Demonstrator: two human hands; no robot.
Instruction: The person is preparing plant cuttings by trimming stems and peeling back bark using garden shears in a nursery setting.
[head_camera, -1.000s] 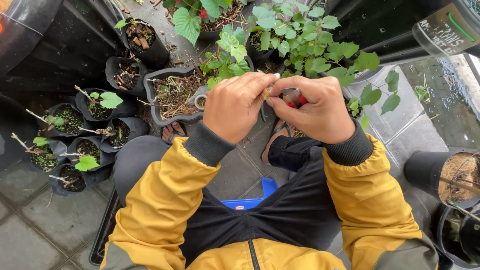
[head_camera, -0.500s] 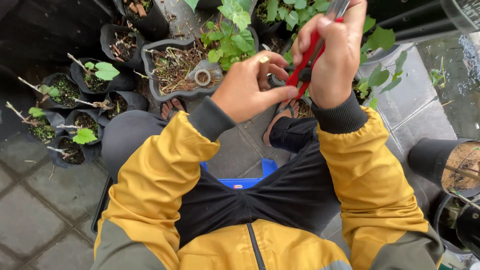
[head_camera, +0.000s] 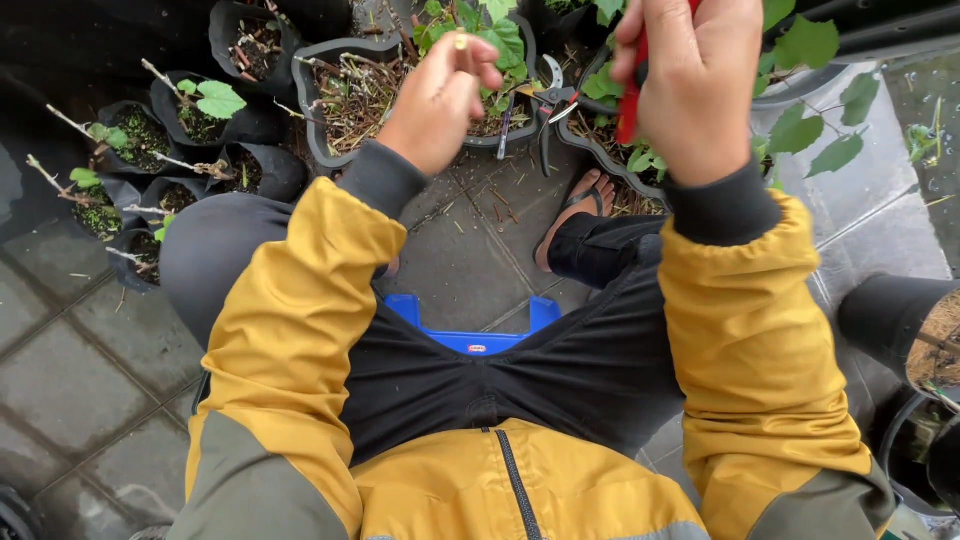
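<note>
The left hand (head_camera: 440, 100) pinches a small pale cutting piece (head_camera: 460, 41) at its fingertips, above the grey tray of dry twigs (head_camera: 350, 95); the right hand (head_camera: 690, 85), just beside, grips red-handled pruning shears (head_camera: 630, 110) upright.

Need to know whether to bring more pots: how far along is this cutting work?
Done: several small black pots on the left already hold stems, some with leaves. In hand: the left hand pinches a short stem piece, and the right hand grips red-handled pruners. Left: a tray of loose twigs lies ahead.
</note>
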